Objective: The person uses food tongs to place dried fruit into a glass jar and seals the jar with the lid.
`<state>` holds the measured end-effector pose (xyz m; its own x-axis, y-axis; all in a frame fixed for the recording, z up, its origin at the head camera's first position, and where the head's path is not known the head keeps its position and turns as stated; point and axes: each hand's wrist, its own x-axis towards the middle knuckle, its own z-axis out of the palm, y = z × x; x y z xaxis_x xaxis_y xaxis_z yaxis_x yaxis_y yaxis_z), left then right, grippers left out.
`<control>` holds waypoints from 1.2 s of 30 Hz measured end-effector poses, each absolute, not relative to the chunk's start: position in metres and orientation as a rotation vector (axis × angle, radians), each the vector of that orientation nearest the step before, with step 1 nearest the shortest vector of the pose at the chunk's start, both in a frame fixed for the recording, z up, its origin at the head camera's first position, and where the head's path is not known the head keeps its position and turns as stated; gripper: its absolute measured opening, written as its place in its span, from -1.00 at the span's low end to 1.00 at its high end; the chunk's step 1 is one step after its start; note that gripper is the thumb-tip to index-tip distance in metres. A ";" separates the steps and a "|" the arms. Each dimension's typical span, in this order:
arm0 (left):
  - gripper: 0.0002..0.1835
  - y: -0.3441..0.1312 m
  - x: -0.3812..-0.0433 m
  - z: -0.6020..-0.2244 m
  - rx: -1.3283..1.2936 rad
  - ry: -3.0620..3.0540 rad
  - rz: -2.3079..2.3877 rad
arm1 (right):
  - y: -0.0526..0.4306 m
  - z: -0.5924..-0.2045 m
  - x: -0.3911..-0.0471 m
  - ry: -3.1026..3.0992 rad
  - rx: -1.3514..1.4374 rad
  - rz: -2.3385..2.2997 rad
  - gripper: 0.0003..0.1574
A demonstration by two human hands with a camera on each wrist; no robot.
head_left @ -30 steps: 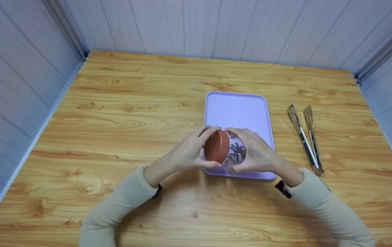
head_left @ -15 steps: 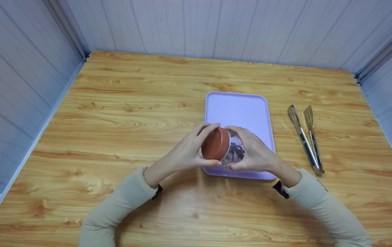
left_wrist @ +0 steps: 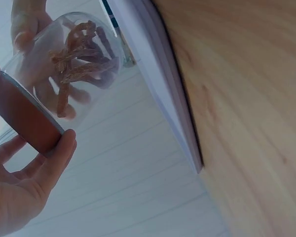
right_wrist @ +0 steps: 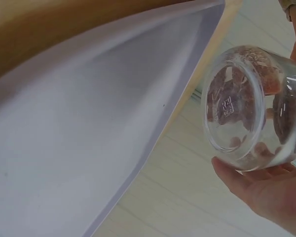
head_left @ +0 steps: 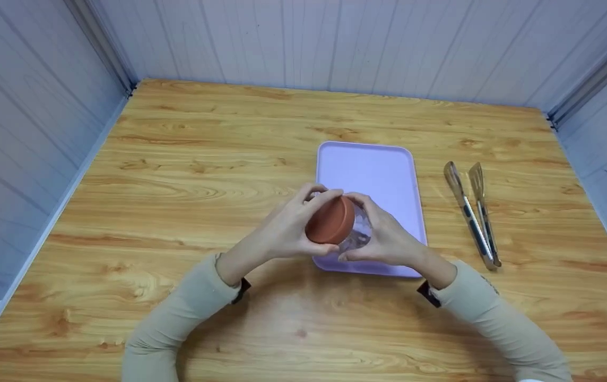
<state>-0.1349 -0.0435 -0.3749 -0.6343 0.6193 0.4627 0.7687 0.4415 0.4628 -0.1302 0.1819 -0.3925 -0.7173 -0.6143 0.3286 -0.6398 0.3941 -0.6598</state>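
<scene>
Both hands hold a clear jar (right_wrist: 281, 116) in the air above the near part of a lilac tray (head_left: 370, 164). The jar lies tilted, its reddish-brown lid (head_left: 330, 220) facing left and its round base to the right. My left hand (head_left: 293, 228) grips the lid by its edge, thumb below and fingers over the top. Around the jar's clear body curls my right hand (head_left: 391, 236). Inside, the left wrist view shows several brown, twisted, dried-looking strips (left_wrist: 81, 59). The lid sits against the jar's mouth.
To the right of the tray, metal tongs (head_left: 473, 217) with dark grip parts lie spread on the wooden table (head_left: 202, 159). Pale panelled walls (head_left: 309, 42) stand along the table's back and sides.
The jar has shifted slightly left and away from the body, and its lid has turned to face more upward. Both hands moved with it. Tray and tongs stayed put.
</scene>
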 end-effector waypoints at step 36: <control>-0.15 -0.105 -0.159 -0.331 -1.062 -2.862 -0.581 | 0.251 -0.370 -0.127 -2.623 0.771 1.357 -0.21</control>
<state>-0.1594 -0.1052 -0.3310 -0.7660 0.6228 0.1594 0.6356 0.6966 0.3327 -0.1268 0.2512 -0.3698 -0.8688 -0.3935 0.3005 -0.4726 0.4782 -0.7403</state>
